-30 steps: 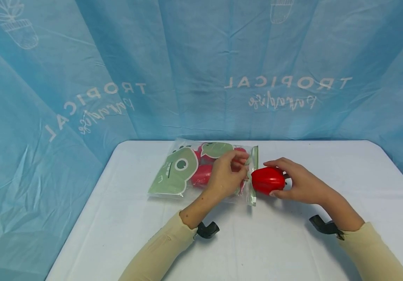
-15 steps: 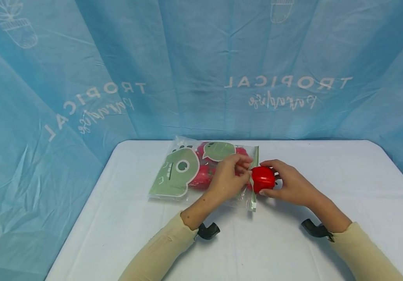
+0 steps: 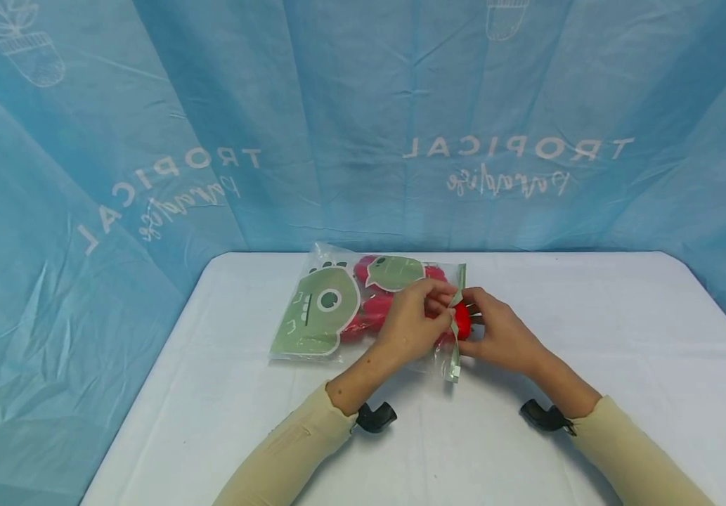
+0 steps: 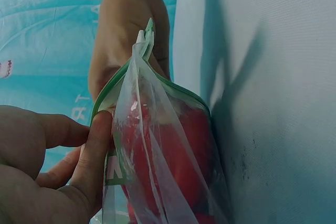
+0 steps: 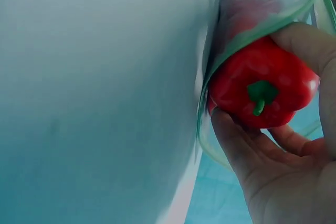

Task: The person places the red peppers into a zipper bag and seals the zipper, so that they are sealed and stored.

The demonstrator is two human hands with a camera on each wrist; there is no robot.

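Note:
A clear zip bag [image 3: 312, 316] printed with green dinosaur shapes lies on the table with several red things inside. Its green-edged mouth faces right. My left hand [image 3: 413, 320] pinches the upper edge of that mouth between thumb and fingers. In the right wrist view, a shiny red bell pepper [image 5: 262, 77] with a green stem sits partly inside the opening, stem end outward. My right hand [image 3: 502, 330] grips it around the stem end, fingertips right at the bag's rim. Through the plastic in the left wrist view, red shapes [image 4: 178, 156] show behind the film.
A white-covered table [image 3: 622, 337] carries the bag near its back edge. Blue curtain [image 3: 363, 126] with mirrored lettering hangs behind and to the left. A black curved mount [image 3: 375, 417] sits at each wrist.
My right hand has moved left, pushing the bell pepper from outside the bag's mouth into it. The left hand has stayed nearly still on the bag's edge.

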